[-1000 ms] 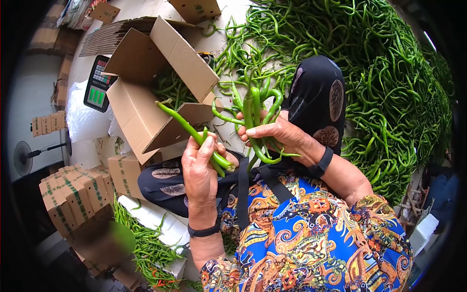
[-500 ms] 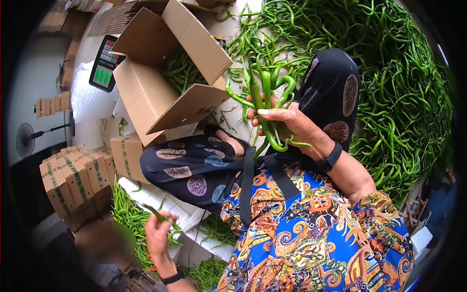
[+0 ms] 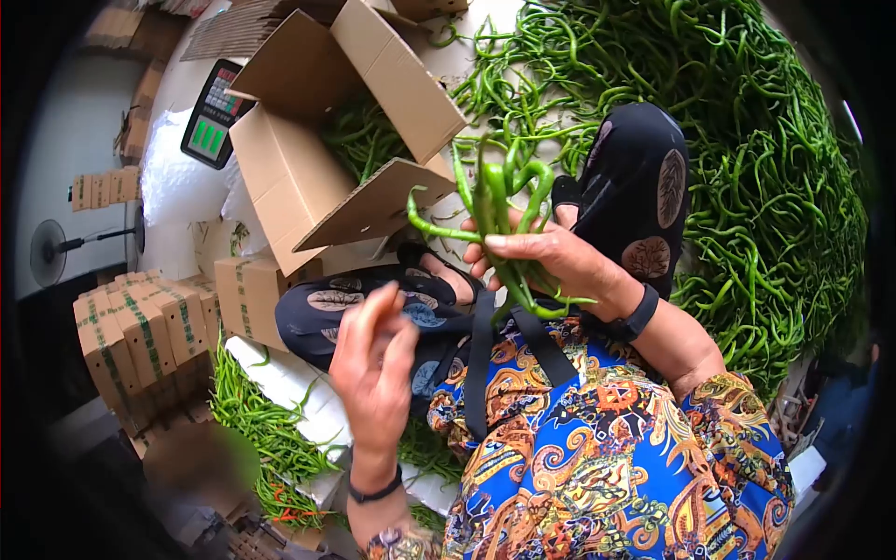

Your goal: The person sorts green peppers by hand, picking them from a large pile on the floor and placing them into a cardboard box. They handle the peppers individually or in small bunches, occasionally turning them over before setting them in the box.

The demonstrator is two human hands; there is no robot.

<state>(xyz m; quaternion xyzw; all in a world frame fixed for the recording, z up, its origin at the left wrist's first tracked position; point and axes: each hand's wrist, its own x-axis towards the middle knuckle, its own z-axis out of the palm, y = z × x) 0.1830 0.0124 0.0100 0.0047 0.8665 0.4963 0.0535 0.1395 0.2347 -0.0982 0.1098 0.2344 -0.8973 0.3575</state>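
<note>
A bunch of long green chili peppers is gripped in my right hand, thumb across the front and pepper tips sticking out above and below. My left hand is raised over my left leg, its slightly blurred fingers loosely bent and apart, with no pepper visible in them. Between the two hands is a gap. Just beyond them stands an open cardboard box with green peppers lying inside.
A large heap of green peppers spreads along the right. At lower left, more peppers lie by a white foam box. Taped cartons, a fan and a digital scale display are on the left.
My left hand has come up and right from the peppers by the foam box, and the pepper it held no longer shows. My right hand keeps the bunch, shifted slightly.
</note>
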